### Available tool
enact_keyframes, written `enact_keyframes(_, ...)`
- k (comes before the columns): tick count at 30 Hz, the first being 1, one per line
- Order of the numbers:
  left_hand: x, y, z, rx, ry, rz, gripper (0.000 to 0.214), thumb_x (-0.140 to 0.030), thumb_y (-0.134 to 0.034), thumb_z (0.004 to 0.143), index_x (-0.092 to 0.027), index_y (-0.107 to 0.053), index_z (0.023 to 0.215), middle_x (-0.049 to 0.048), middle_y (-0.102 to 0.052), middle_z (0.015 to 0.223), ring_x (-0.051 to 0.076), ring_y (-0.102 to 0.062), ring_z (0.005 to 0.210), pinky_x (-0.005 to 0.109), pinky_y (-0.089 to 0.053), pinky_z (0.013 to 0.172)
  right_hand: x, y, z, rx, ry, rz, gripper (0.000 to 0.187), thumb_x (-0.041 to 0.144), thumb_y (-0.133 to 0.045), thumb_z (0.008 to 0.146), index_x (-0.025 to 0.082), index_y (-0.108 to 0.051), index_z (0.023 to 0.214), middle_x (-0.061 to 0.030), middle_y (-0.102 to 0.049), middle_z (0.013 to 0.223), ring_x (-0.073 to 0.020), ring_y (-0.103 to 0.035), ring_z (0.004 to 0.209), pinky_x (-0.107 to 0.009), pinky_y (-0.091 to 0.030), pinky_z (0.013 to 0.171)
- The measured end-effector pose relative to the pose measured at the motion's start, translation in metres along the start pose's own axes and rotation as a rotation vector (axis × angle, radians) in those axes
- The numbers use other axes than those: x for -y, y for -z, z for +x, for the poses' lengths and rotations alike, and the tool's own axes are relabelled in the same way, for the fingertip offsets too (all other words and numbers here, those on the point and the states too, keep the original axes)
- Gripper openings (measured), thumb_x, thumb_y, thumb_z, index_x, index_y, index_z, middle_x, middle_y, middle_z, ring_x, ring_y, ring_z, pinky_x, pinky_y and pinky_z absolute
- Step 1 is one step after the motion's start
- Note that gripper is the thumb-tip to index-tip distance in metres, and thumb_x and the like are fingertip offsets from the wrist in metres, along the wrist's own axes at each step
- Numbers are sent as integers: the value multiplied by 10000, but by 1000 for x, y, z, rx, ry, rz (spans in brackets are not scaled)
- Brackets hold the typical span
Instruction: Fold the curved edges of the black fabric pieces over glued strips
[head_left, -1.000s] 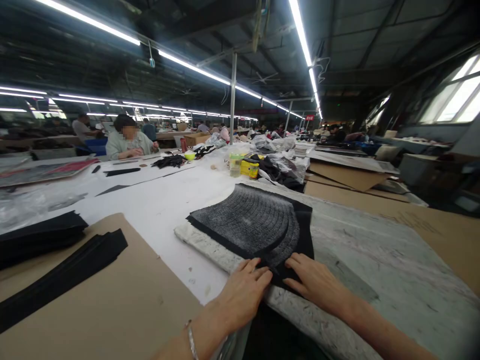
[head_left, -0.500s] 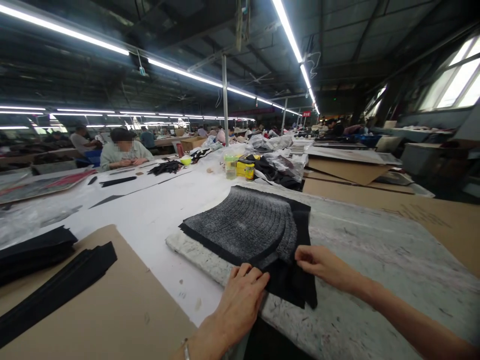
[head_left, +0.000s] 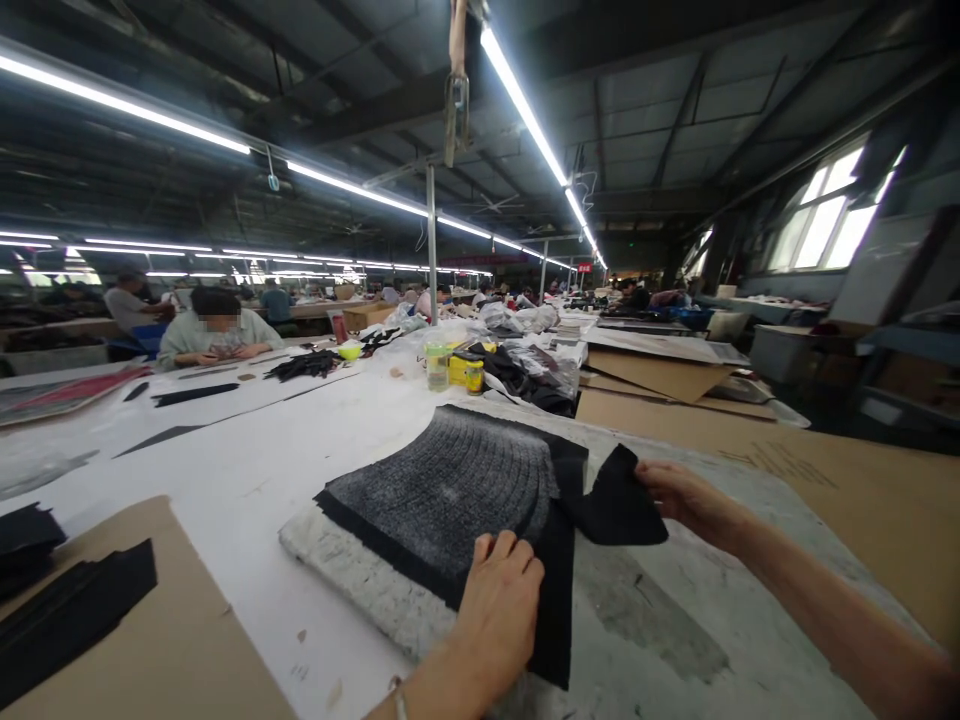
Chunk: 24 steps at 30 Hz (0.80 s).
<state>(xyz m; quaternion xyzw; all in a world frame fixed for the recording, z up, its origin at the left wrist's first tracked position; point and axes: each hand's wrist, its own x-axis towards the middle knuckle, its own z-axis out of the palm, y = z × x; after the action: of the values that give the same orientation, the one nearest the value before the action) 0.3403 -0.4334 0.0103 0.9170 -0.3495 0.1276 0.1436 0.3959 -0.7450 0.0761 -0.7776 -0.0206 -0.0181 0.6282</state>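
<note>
Cloth flap [head_left: 619, 510] pinched in right hand [head_left: 684, 498] at edge of patterned black sheet [head_left: 446, 490] on mottled board [head_left: 360, 575]; left hand [head_left: 504, 600] rests on sheet. Looks like peeling; next move likely calls for steady left pressure.

Markings [head_left: 780, 466] on cardboard [head_left: 885, 500] and red sign [head_left: 584, 267] cannot be read.

Black fabric [head_left: 450, 490], grey-speckled with dark arcs, mottled whitish board [head_left: 360, 580]
</note>
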Motion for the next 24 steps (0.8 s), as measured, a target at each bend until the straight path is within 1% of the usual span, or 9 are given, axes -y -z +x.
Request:
enact_keyframes(2, -3, -5, 29, 17, -46, 7, 185, -127, -505, 826, -181, -607, 971, 81, -620, 1036, 261, -456, 1075, 449, -329, 932, 6, -6, 7, 39, 5, 9, 280, 435, -692, 694, 191, -634, 819, -54, -654, 820, -219, -630, 731, -333, -520, 667)
enact_keyframes(4, -3, -15, 57, 40, -76, 16, 193, -145, -507, 825, -181, -616, 980, 87, -630, 1053, 275, -453, 1088, 457, -324, 940, 16, -1, 15, 18, 33, 26, 253, 433, -669, 711, 204, -624, 810, -49, -655, 810, -216, -627, 732, -323, -515, 670)
enact_keyframes(7, 2, -34, 95, 72, -85, 33, 231, -213, -496, 856, -165, -619, 1047, 104, -623, 1117, 298, -443, 1120, 476, -317, 952, 37, 24, 28, -65, 86, 49, 191, 410, -610, 746, 224, -611, 787, -57, -661, 791, -229, -633, 747, -318, -500, 673)
enact_keyframes(9, 6, -45, 116, 85, -76, 45, 273, -264, -474, 886, -160, -613, 1097, 117, -598, 1189, 306, -423, 1157, 487, -305, 970, 51, 45, 37, -114, 112, 60, 166, 387, -581, 763, 226, -614, 783, -74, -671, 806, -241, -642, 775, -326, -496, 695)
enact_keyframes(11, 11, -53, 134, 91, -61, 61, 293, -294, -456, 906, -168, -613, 1119, 122, -565, 1255, 309, -401, 1192, 498, -286, 991, 65, 64, 46, -158, 128, 70, 153, 364, -568, 775, 220, -620, 780, -86, -673, 793, -238, -645, 755, -332, -493, 698)
enact_keyframes(14, 18, -60, 154, 85, -38, 84, 303, -319, -465, 918, -170, -605, 1141, 124, -546, 1287, 309, -390, 1218, 500, -280, 1009, 82, 86, 58, -239, 155, 67, 145, 332, -545, 809, 210, -621, 790, -79, -663, 735, -206, -635, 681, -328, -485, 675)
enact_keyframes(18, 25, -64, 174, 66, -31, 111, 295, -345, -519, 926, -162, -589, 1146, 105, -534, 1286, 295, -412, 1237, 509, -308, 1027, 100, 108, 72, -342, 213, 3, 186, 318, -494, 855, 188, -601, 776, -73, -652, 696, -186, -627, 639, -344, -479, 677)
enact_keyframes(21, 28, -67, 182, 68, -18, 129, 283, -357, -563, 920, -160, -594, 1121, 85, -545, 1252, 274, -469, 1208, 520, -352, 1021, 112, 121, 82, -415, 273, -117, 260, 319, -442, 894, 170, -571, 724, -90, -646, 679, -190, -635, 633, -359, -475, 655)
enact_keyframes(24, 30, -69, 184, 64, 13, 132, 317, -360, -574, 917, -158, -577, 1161, 90, -556, 1238, 272, -499, 1184, 527, -380, 1010, 124, 136, 86, -522, 385, -320, 361, 261, -347, 938, 162, -536, 647, -116, -650, 683, -172, -634, 620, -346, -465, 638)
